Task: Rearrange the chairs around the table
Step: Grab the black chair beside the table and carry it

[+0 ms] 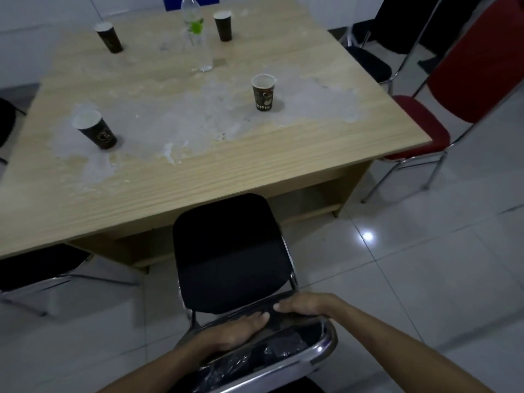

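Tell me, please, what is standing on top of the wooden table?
On the table stand four paper cups and a clear plastic bottle, amid pale whitish smears. The cups' contents cannot be made out.

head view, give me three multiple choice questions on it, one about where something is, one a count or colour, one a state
1. Where is the black chair that both hands are on?
A. at the near edge of the table, seat partly under it
B. lying on its side by the wall
C. stacked on the red chair

2. How many paper cups stand on the table?
A. two
B. four
C. six

3. What are the left hand and right hand doing?
A. hanging free
B. lifting a cup
C. resting on top of the chair's backrest

Answers:
1 A, the front of the seat disappears under the table's near edge.
2 B, two cups stand near the far edge and two nearer, besides a plastic bottle.
3 C, both hands lie over the top of the backrest, fingers over its front edge.
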